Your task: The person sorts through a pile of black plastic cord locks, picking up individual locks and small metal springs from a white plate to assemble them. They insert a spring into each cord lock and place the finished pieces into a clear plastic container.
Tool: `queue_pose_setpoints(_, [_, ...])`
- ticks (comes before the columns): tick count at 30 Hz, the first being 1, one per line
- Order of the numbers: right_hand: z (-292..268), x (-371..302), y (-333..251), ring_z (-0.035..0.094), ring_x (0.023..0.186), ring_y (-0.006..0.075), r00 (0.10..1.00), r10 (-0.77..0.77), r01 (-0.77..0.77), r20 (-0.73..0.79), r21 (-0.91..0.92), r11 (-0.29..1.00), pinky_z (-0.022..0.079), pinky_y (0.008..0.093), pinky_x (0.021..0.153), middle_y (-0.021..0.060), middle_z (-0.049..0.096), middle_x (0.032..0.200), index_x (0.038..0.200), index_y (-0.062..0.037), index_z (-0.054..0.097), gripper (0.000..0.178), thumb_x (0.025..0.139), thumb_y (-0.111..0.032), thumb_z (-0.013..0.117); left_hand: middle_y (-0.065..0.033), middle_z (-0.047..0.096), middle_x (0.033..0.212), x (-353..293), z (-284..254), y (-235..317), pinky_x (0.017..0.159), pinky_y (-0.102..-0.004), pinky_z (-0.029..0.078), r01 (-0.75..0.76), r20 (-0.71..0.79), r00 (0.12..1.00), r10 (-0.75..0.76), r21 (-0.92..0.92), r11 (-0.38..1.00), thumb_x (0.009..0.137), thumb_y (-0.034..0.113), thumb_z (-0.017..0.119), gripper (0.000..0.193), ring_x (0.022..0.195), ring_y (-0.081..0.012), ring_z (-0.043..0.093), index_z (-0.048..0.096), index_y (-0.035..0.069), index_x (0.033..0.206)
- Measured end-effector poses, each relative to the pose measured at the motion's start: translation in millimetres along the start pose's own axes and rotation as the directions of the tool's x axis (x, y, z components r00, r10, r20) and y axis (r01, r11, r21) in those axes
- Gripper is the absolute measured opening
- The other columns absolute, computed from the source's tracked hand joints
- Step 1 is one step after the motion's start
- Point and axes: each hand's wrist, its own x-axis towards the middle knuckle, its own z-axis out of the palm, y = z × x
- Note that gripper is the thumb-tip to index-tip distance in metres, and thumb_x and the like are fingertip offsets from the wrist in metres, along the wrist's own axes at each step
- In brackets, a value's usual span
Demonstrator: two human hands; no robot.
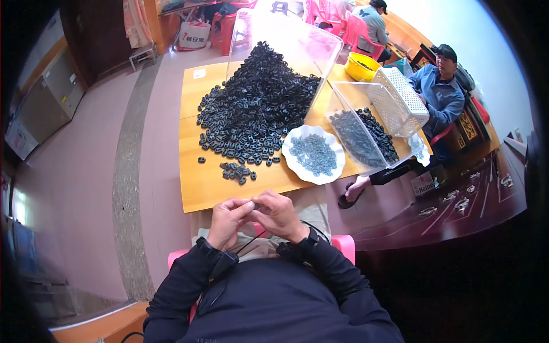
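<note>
My left hand [230, 218] and my right hand [279, 215] meet just off the table's near edge, above my lap. Both are closed in a pinch, fingertips together. Whatever sits between them is too small and covered to name. Beyond them a few loose black oval pieces with two holes [237, 171] lie near the front of the table. Behind these rises a large heap of the same black pieces [251, 114]. To the right of the heap, a white scalloped plate [318, 179] bears many small grey, spring-like metal parts [311, 153].
The wooden table [200, 186] also carries a clear bin [343, 94] of black parts, a white perforated basket [400, 100] and a yellow bowl [361, 67]. A large clear tub [329, 48] lies behind the heap. A co-worker [443, 94] sits at the right, another person [372, 31] farther back.
</note>
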Motion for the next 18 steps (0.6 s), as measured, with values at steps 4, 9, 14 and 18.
queue_pose_setpoints(4, [-4.0,1.3,-4.6,0.064,0.066,0.0280,0.999,-0.052,0.052,0.007,-0.101,0.994,0.051,0.0343,0.058,0.0139,0.062,0.078,0.094,0.0007,0.064,0.020,0.075,-0.005,0.069,-0.0068,0.066,0.091,2.6,-3.1,-6.7,0.075,-0.0278,0.054,-0.012,0.006,1.000,0.012,-0.006,1.000,0.089,0.005,0.062,0.008,0.081,-0.0141,0.064,0.064,0.001,0.095])
queue_pose_setpoints(9, [-4.6,-0.8,-3.4,0.062,0.069,0.0327,0.995,-0.097,0.100,0.025,-0.145,0.984,0.051,0.0387,0.062,0.0147,0.060,0.079,0.091,-0.0007,0.061,0.015,0.079,-0.009,0.065,-0.0075,0.066,0.091,0.6,0.6,-4.1,0.076,-0.0291,0.055,-0.027,0.026,0.999,0.027,-0.006,1.000,0.089,0.004,0.061,0.006,0.081,-0.0148,0.064,0.063,0.001,0.094])
queue_pose_setpoints(14, [-10.5,5.5,-8.0,0.064,0.072,0.0311,0.994,-0.110,0.112,0.022,-0.124,0.986,0.051,0.0370,0.061,0.0144,0.062,0.081,0.095,-0.0007,0.062,0.016,0.080,-0.006,0.065,-0.0077,0.065,0.091,0.1,2.1,-0.5,0.076,-0.0309,0.056,-0.064,0.034,0.997,0.064,0.008,0.998,0.090,0.006,0.061,0.007,0.083,-0.0162,0.065,0.061,0.001,0.095])
queue_pose_setpoints(18, [-12.0,2.0,-3.3,0.064,0.070,0.0314,0.995,-0.098,0.101,0.025,-0.136,0.986,0.051,0.0368,0.060,0.0140,0.062,0.079,0.093,-0.0008,0.063,0.014,0.080,-0.007,0.065,-0.0087,0.066,0.092,1.0,1.9,-3.2,0.076,-0.0309,0.056,-0.062,0.054,0.997,0.061,0.018,0.998,0.090,0.007,0.061,0.009,0.083,-0.0166,0.065,0.061,0.000,0.096])
